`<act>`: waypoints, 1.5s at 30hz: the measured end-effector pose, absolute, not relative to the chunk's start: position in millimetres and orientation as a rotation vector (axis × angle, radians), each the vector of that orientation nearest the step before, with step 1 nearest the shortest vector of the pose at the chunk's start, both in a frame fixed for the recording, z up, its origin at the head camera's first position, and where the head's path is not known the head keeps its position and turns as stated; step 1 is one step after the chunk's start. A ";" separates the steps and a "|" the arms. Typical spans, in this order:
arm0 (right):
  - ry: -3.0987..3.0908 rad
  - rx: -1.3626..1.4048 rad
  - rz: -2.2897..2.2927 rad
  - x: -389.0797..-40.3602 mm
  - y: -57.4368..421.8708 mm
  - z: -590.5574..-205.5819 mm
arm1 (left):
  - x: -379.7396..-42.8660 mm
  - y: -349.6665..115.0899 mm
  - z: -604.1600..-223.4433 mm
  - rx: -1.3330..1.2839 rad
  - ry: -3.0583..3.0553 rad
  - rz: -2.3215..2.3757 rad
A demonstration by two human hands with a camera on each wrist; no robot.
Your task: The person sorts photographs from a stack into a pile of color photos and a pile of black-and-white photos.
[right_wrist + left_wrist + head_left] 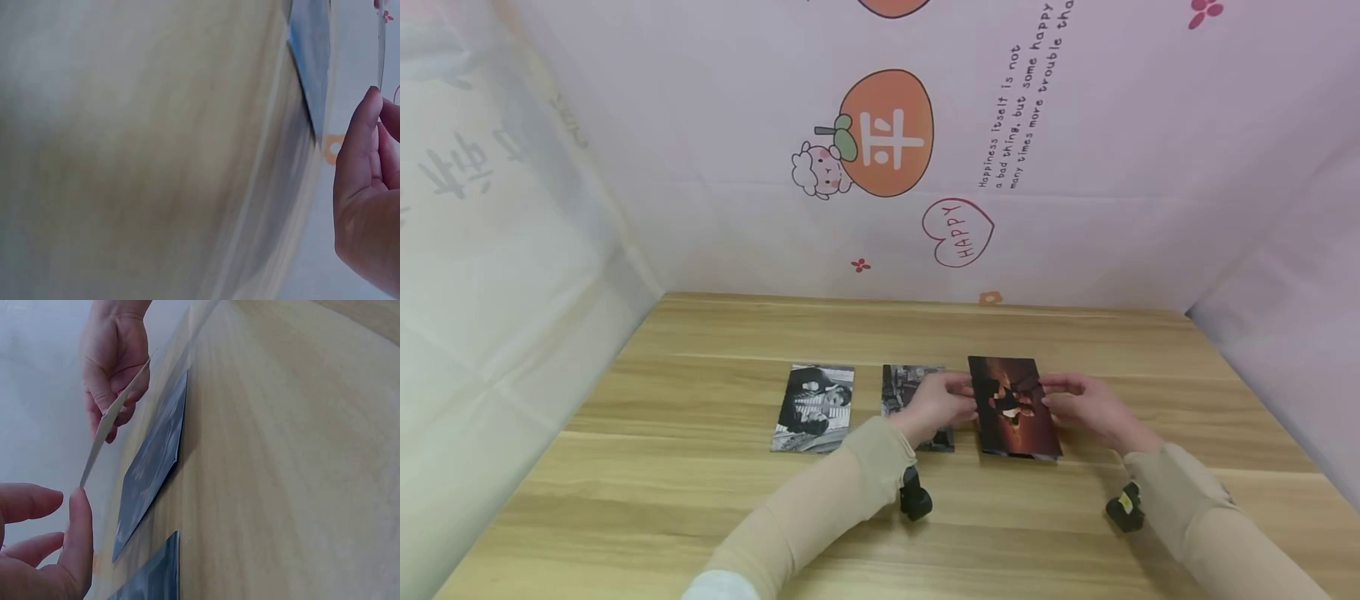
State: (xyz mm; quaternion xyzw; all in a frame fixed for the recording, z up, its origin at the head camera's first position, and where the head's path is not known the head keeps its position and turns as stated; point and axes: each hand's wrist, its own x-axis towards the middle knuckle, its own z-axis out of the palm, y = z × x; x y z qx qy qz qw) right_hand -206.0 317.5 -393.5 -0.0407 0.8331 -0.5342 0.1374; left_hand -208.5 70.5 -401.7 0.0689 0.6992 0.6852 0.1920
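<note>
A dark photo card point(1017, 407) with a reddish-orange scene is raised off the wooden table, between both hands. My right hand point(1093, 408) pinches its right edge between thumb and fingers. At the opposite edge is my left hand point(936, 404); one fingertip touches the card's rim, and a gap shows between that finger and the others in the left wrist view. Beneath the raised card lies another card point(150, 469), mostly covered in the head view. A grey photo card point(901, 387) lies partly hidden behind the left hand. Farther left is a black-and-white photo card point(812, 408) with figures.
The wooden table point(700, 517) runs back to a printed cloth wall point(760, 242), with cloth at both sides too. Small black wrist cameras point(915, 500) hang below the sleeves, close over the tabletop.
</note>
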 end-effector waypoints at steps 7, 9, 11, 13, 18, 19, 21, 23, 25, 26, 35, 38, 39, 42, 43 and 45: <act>2.421 -0.077 -1.486 -207.8 322.9 -395.8 | -210.1 77.0 -408.5 0.168 1.944 1.903; 2.408 -0.068 -1.495 -208.7 323.6 -396.3 | -209.9 77.5 -410.0 0.164 1.944 1.899; 2.403 -0.065 -1.495 -209.9 324.3 -397.0 | -209.1 77.4 -410.3 0.159 1.945 1.898; 2.400 -0.051 -1.496 -210.9 324.7 -397.4 | -208.6 77.4 -410.1 0.162 1.951 1.898; 2.421 -0.019 -1.467 -213.7 325.2 -399.3 | -208.1 77.1 -410.5 0.182 1.986 1.872; 2.431 -0.020 -1.454 -214.1 324.9 -399.8 | -208.1 77.0 -410.6 0.182 1.988 1.868; 2.450 -0.024 -1.433 -214.4 323.7 -400.3 | -208.2 77.0 -411.2 0.187 1.998 1.860; 2.464 -0.024 -1.417 -214.3 322.0 -400.6 | -208.3 77.0 -411.8 0.189 2.008 1.853; 2.481 -0.035 -1.395 -214.0 320.3 -401.0 | -208.1 77.1 -412.3 0.186 2.006 1.852; 2.489 -0.035 -1.387 -213.9 319.6 -401.1 | -207.9 77.1 -412.8 0.186 2.006 1.851; 2.573 -0.073 -1.291 -215.8 316.3 -402.5 | -205.9 74.8 -411.8 0.194 2.024 1.845; 2.579 -0.076 -1.284 -216.4 315.9 -402.9 | -205.9 74.7 -410.9 0.196 2.028 1.845; 2.581 -0.073 -1.284 -216.6 316.0 -403.2 | -206.0 74.8 -410.6 0.194 2.025 1.847; 2.595 -0.068 -1.273 -217.2 316.5 -405.3 | -206.2 75.4 -410.5 0.188 2.005 1.855; 2.601 -0.067 -1.268 -217.2 316.4 -405.8 | -206.2 75.6 -410.5 0.185 2.000 1.858; 2.612 -0.062 -1.262 -217.1 316.0 -406.4 | -206.1 76.0 -411.0 0.179 1.992 1.863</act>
